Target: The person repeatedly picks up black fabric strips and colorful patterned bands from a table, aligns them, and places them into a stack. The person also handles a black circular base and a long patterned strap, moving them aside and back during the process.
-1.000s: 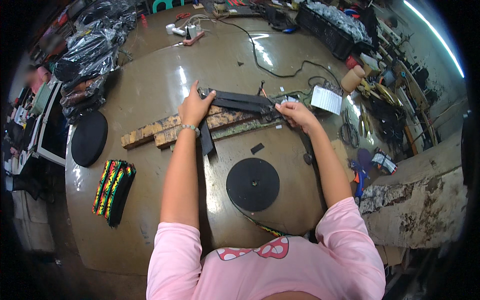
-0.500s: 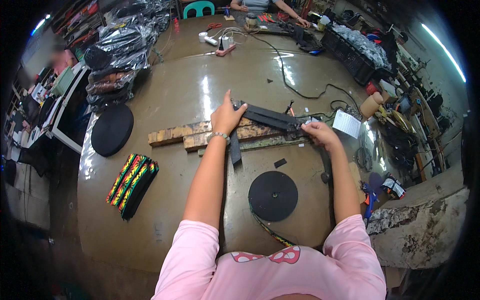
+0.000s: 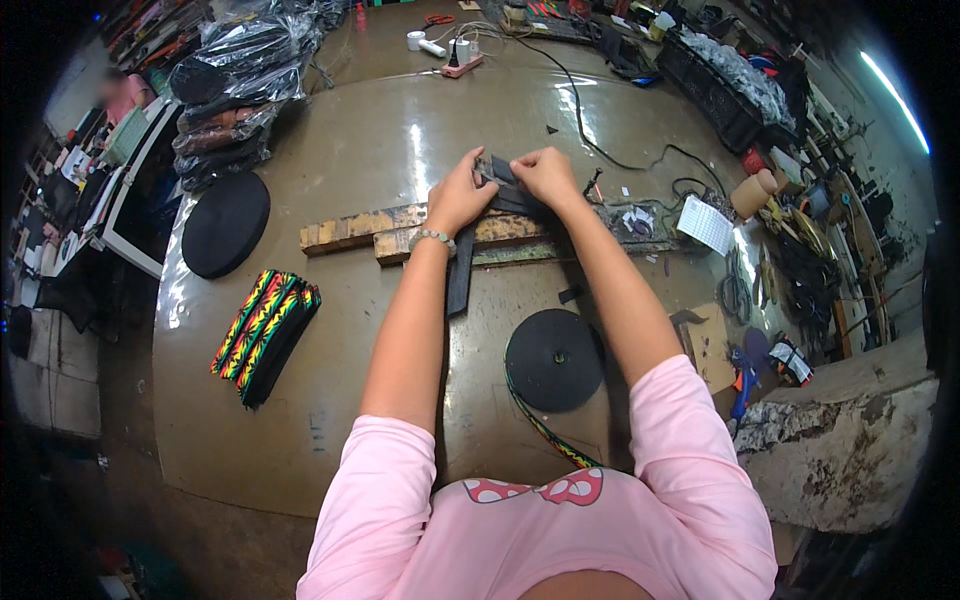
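Black strap (image 3: 460,276) held across wooden bars (image 3: 360,229).
Left hand (image 3: 460,193) and right hand (image 3: 547,180) pinch it, fingers nearly closed; material appears light, pliable, not fragile; judged best held flat by both edges.

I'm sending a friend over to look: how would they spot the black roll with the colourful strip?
On the big brown table, look between the right hand and the pink shirt. There lies a flat, round black roll. A colourful patterned strip trails from it toward the shirt; the other black disc, at the table's left, shows no such strip.
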`<state>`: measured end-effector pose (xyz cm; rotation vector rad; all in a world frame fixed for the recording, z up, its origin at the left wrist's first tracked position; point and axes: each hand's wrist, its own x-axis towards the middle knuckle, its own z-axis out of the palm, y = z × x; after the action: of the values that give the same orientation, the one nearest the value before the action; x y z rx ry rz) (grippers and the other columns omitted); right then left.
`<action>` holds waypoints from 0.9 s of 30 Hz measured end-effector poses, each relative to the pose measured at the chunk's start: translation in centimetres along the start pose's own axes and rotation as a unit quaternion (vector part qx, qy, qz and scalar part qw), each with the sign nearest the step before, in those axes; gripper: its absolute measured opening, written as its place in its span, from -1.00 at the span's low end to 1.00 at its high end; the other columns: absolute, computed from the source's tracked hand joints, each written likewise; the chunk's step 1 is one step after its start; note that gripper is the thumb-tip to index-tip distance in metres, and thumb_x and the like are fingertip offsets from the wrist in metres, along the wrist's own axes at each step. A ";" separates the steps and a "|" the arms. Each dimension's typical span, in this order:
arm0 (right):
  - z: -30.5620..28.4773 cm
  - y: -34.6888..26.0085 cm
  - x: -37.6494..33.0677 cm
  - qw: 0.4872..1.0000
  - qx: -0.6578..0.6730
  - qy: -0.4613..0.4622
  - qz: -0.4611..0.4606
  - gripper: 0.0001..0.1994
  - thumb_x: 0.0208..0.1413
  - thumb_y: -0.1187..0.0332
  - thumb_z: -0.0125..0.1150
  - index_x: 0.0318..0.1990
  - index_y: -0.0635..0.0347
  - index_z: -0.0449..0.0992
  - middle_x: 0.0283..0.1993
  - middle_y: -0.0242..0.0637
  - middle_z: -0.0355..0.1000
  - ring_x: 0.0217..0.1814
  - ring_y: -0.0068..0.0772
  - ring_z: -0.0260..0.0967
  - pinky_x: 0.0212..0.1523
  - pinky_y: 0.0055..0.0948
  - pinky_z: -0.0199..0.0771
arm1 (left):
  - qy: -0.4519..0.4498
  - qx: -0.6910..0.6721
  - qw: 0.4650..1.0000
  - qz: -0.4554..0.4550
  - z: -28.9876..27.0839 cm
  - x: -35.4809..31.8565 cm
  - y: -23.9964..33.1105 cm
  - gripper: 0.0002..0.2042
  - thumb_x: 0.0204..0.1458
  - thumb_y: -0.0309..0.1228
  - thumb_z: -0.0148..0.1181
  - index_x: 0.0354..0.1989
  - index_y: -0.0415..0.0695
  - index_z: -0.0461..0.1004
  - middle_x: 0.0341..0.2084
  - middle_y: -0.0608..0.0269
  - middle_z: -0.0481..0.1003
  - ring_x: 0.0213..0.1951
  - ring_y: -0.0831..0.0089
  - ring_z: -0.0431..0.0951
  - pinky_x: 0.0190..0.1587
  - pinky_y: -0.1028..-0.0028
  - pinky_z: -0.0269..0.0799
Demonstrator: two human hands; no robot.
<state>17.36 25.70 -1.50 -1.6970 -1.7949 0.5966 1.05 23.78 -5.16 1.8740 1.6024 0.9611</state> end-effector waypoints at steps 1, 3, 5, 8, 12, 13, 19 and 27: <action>0.9 0.6 0.7 0.999 -0.040 -0.003 0.036 -0.79 -0.10 0.22 0.26 -0.37 0.16 0.62 -0.40 -0.01 0.50 -0.32 -0.06 0.49 -0.20 -0.26 0.46 | -0.002 0.008 1.000 -0.013 0.1 0.1 0.2 -0.35 -0.07 -0.02 0.14 0.21 0.03 0.20 -0.49 0.29 0.48 -0.41 0.37 0.49 -0.30 0.41 0.36; 1.7 1.9 1.3 0.998 -0.046 0.010 -0.030 -0.75 -0.11 0.20 0.26 -0.37 0.19 0.62 -0.42 -0.03 0.51 -0.36 -0.12 0.50 -0.24 -0.30 0.47 | 0.009 0.035 0.999 -0.037 0.3 0.5 0.7 -0.33 -0.08 0.05 0.12 0.21 0.01 0.20 -0.47 0.24 0.49 -0.37 0.31 0.51 -0.28 0.38 0.37; 1.7 2.3 1.1 0.997 -0.061 0.010 -0.044 -0.74 -0.11 0.19 0.26 -0.36 0.19 0.61 -0.42 -0.03 0.51 -0.37 -0.12 0.50 -0.25 -0.31 0.47 | 0.028 0.070 0.995 -0.064 0.8 0.6 1.1 -0.29 -0.09 0.11 0.10 0.21 -0.02 0.20 -0.47 0.18 0.50 -0.32 0.24 0.52 -0.27 0.36 0.37; 0.3 1.1 0.1 0.995 -0.083 -0.014 -0.048 -0.73 -0.11 0.18 0.26 -0.34 0.19 0.61 -0.40 -0.01 0.50 -0.34 -0.06 0.50 -0.21 -0.29 0.47 | 0.041 0.081 0.994 -0.056 1.1 0.6 1.2 -0.24 -0.15 0.16 0.15 0.20 -0.04 0.20 -0.50 0.18 0.50 -0.32 0.23 0.53 -0.26 0.33 0.37; -5.2 -0.8 -2.1 0.985 -0.149 -0.021 -0.089 -0.67 -0.10 0.13 0.25 -0.34 0.26 0.60 -0.44 0.00 0.50 -0.37 -0.10 0.50 -0.23 -0.29 0.46 | 0.031 0.064 0.995 -0.064 1.2 0.9 0.8 -0.20 -0.18 0.16 0.19 0.20 -0.06 0.20 -0.56 0.23 0.48 -0.41 0.34 0.51 -0.32 0.33 0.35; -7.1 -0.7 -2.9 0.980 -0.171 -0.013 -0.099 -0.64 -0.10 0.11 0.25 -0.34 0.28 0.60 -0.45 -0.01 0.50 -0.38 -0.12 0.50 -0.25 -0.30 0.46 | 0.028 0.067 0.995 -0.065 1.2 1.0 0.7 -0.20 -0.18 0.16 0.20 0.20 -0.06 0.20 -0.56 0.24 0.47 -0.42 0.36 0.51 -0.32 0.34 0.34; -15.3 5.1 -6.7 0.998 -0.027 -0.052 0.039 -0.61 -0.08 0.02 0.28 -0.45 0.25 0.58 -0.66 -0.39 0.35 -0.64 -0.61 0.21 -0.59 -0.55 0.17 | 0.034 0.072 0.995 -0.057 1.3 1.2 0.5 -0.21 -0.19 0.13 0.22 0.19 -0.08 0.21 -0.53 0.25 0.48 -0.40 0.36 0.50 -0.35 0.38 0.34; -10.7 13.1 -8.3 0.934 0.285 -0.113 0.183 -0.71 0.03 0.07 0.24 -0.50 0.04 0.42 -0.70 -0.64 0.03 -0.72 -0.74 -0.13 -0.68 -0.62 -0.18 | 0.017 0.088 0.993 -0.072 0.9 1.0 1.2 -0.23 -0.19 0.13 0.19 0.19 -0.06 0.22 -0.43 0.22 0.55 -0.27 0.25 0.55 -0.23 0.34 0.39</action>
<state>34.36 17.79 -3.61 -1.5865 -1.2563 1.3750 2.55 24.64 -4.65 1.8335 1.8694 0.8175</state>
